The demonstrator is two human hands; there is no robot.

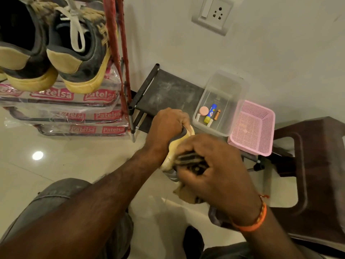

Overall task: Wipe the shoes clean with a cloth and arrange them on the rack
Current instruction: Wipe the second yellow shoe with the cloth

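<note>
- We've got one grey shoe with a tan suede heel and yellowish sole (174, 146) held in mid-air, centre of view, above the pale tiled floor (78, 157); its long axis seems to run from far, under the left hand, to near, under the right, tilted a bit.
- Left hand (168, 124) is curled round the shoe's far end, gripping it; it's the steadying hand.
- Right hand (211, 165) sits on the near part, fingers bunched round a dark striped cloth (192, 161) and pressing it onto the shoe. Blurred, so we can't tell exact finger placement.
- We judge the wipe is still under way; the right hand works the cloth while the left could turn the shoe.
- Rack: red-framed shoe rack w/ printed plastic-wrapped shelves (112, 53), far left, nearer the left hand.
- Count: 2 matching grey-and-tan shoes (78, 58) on the top shelf, heels toward us; 1 in hand.
- Right of the hands: 1 low black shelf (168, 88), 1 clear plastic box (224, 86) w/ small items, 1 pink mesh basket (261, 135), 1 dark brown plastic stool (308, 165).
</note>
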